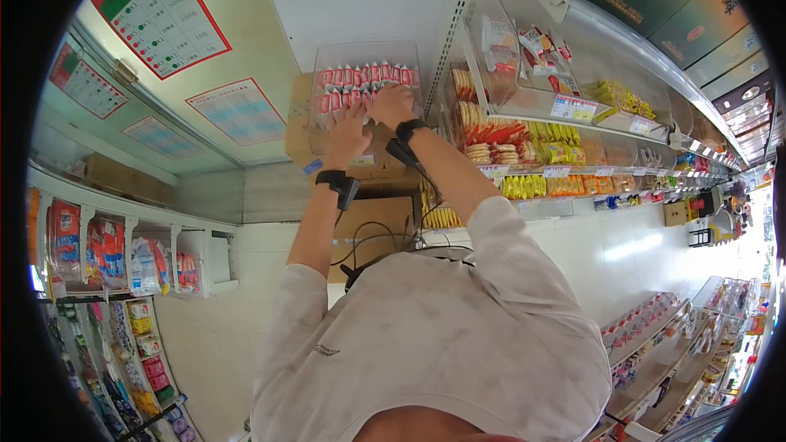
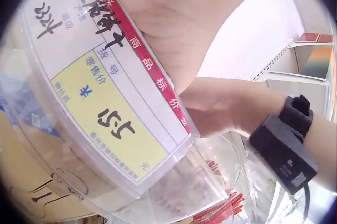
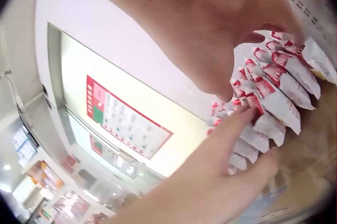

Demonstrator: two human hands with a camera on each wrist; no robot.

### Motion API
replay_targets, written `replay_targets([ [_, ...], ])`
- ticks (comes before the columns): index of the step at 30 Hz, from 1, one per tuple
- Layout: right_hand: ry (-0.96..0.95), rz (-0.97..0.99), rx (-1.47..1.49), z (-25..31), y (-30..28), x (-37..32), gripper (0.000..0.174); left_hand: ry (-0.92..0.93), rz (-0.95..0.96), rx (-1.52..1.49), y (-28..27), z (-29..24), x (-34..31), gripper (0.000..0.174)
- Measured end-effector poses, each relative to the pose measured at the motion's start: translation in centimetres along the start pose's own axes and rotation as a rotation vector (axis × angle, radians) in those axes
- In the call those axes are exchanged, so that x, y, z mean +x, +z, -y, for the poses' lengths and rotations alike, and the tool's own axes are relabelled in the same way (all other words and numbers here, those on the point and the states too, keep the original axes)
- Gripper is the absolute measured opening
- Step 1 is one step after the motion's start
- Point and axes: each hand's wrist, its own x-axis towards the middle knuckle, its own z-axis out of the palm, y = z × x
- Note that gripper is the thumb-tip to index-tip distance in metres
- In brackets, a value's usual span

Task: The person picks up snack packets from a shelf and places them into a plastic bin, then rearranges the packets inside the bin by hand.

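Note:
Red-and-white packets (image 1: 385, 75) stand in rows in a clear bin (image 1: 409, 53) at the top centre of the head view. The left hand (image 1: 350, 137) reaches over the bin's near edge; in the right wrist view its extended fingers (image 3: 239, 129) touch the front packets (image 3: 276, 100). To its right, the right hand (image 1: 393, 106) is over the packets with its palm down. Its fingertips are hidden among them, so whether it pinches one cannot be told. A price label (image 2: 108, 111) on the bin's front stands close before the left wrist view.
Cardboard boxes (image 1: 372, 217) are beneath the bin. Snack shelves (image 1: 565, 165) run along the right, with a perforated upright (image 1: 457, 20) beside the bin. Shelving with bagged goods (image 1: 102, 241) stands at left. A cable (image 1: 368, 237) hangs near the torso.

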Motion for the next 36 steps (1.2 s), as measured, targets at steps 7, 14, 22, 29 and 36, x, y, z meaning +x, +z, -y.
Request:
replay_targets([
  [7, -0.34, 0.036, 0.301, -3.0, -4.4, -4.7, 0.058, -0.027, 0.0, 0.008, 0.1, -0.1, 0.1, 0.063],
  [14, -0.266, 0.156, 0.246, -2.5, -1.6, -3.4, 0.034, -0.007, -0.005, 0.009, 0.3, -0.1, -0.1, 0.064],
  [22, -0.302, 0.084, 0.24, -3.2, -0.4, -3.4, 0.033, 0.049, -0.217, 0.024, 0.4, 0.1, 0.0, 0.044],
  [29, -0.194, 0.182, 0.083, -3.1, -2.1, -2.3, 0.039, -0.143, -0.083, -0.165, -1.8, -1.2, -0.7, 0.023],
  [36, -0.249, 0.178, 0.138, -4.1, 0.7, -2.1, 0.037, -0.165, -0.059, -0.23, -0.3, -0.2, 0.2, 0.029],
])
